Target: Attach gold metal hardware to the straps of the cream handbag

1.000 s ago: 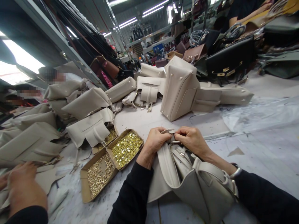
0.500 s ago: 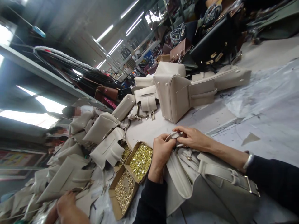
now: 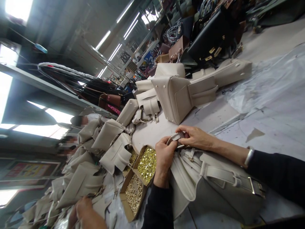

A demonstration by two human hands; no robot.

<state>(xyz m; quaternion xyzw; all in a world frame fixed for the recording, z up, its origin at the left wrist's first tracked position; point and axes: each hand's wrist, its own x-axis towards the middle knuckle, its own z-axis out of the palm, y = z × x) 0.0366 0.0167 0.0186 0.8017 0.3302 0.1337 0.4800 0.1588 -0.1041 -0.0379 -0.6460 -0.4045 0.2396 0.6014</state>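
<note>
A beige handbag (image 3: 226, 190) lies on its side close to me, its top opening and zip facing away. Beyond that opening, both hands grip a beige leather strap (image 3: 175, 136). My left hand (image 3: 164, 156) is closed on the strap's left part, thumb on top. From the other side my right hand (image 3: 194, 137) pinches the strap with bent fingers. The two hands nearly touch. A buckled belt flap (image 3: 228, 176) runs across the handbag's side, below my right forearm. What lies under the fingertips is hidden.
Cardboard trays of gold metal pieces (image 3: 147, 165) and small gold studs (image 3: 133, 194) stand left of my left wrist. Beige bags (image 3: 175, 98) stand ahead, with more piled leftward (image 3: 81, 184). Another person's hand (image 3: 85, 211) is at lower left. Plastic sheeting (image 3: 257, 92) covers the right side.
The view has shifted slightly, moving the trays and left-hand bags rightward in the picture. My hands keep their hold on the strap, with the right fingers slightly shifted.
</note>
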